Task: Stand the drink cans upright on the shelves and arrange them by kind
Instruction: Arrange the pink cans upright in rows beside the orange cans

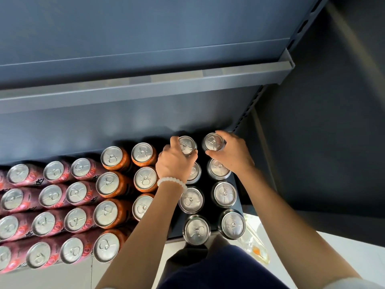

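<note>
Seen from above, upright cans fill a dark shelf point(237, 184). Pink cans point(51, 196) stand in rows at the left, orange cans point(108, 185) in two columns in the middle, black cans point(225, 193) in two columns at the right. My left hand point(173, 163), with a white bead bracelet, grips the top of a black can point(187, 144) at the back of the left black column. My right hand point(233, 153) grips another black can point(213, 141) at the back of the right black column. Both held cans are upright.
A grey upper shelf point(145, 86) juts out above the cans, its front rail crossing the view. The slotted upright post point(250, 107) bounds the shelf at the right. A dark wall lies to the right; pale floor and a clear bag point(256, 247) sit below.
</note>
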